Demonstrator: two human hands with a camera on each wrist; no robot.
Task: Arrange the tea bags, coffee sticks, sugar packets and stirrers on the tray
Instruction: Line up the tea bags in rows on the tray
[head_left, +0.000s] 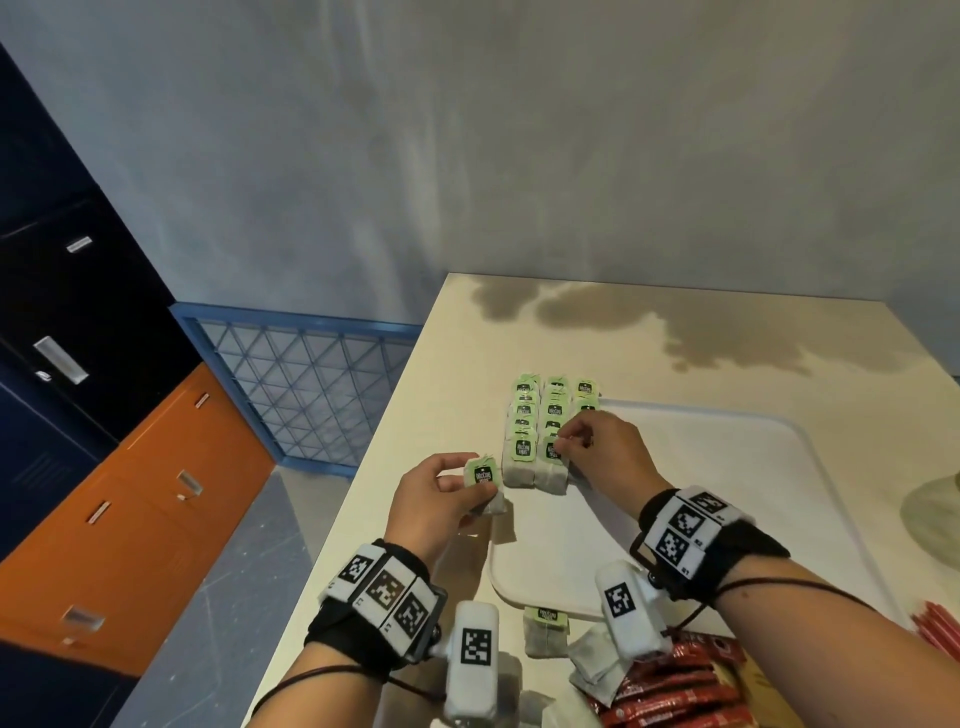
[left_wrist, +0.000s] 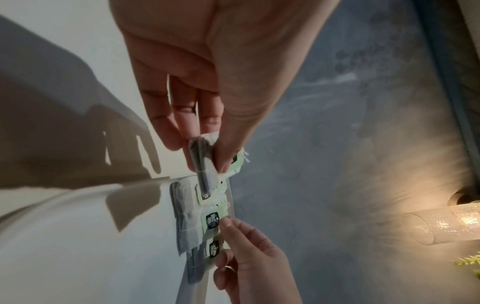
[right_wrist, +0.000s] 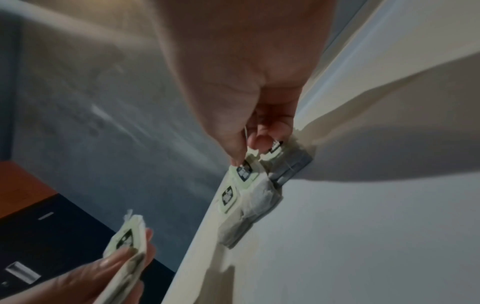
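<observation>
At the far left of the head view stand dark blue and orange lockers (head_left: 104, 415), with a blue mesh frame (head_left: 301, 384) leaning beside the table (head_left: 415, 415).

Moving right, my left hand (head_left: 431, 499) sits just left of centre, thumb and fingers curled round one tea bag (head_left: 484, 486), held off the table just beside the tray's left edge. The left wrist view shows the same pinch from below: fingertips (left_wrist: 171, 142) and thumb squeezing the bag edge-on.

Next come the rows of tea bags (head_left: 540, 431), three columns packed side by side at the far left corner of the white tray (head_left: 753, 467). My right hand (head_left: 602, 452) rests on the nearest bags, thumb and forefinger pinching the green tag of the front bag in the middle column, fingers curled.

I judge the tea bag step is under way: my right hand is squaring up the front of the rows while the left waits with the next bag. The next move calls for setting that bag at the near end of a column without toppling the soft neighbours.

At the lower middle, loose tea bags (head_left: 545, 629) lie off the tray; to the lower right lie red coffee sticks (head_left: 670, 691) and red stirrers (head_left: 940, 629).

The green tags carry a dark label with white writing, too blurred to read.
</observation>
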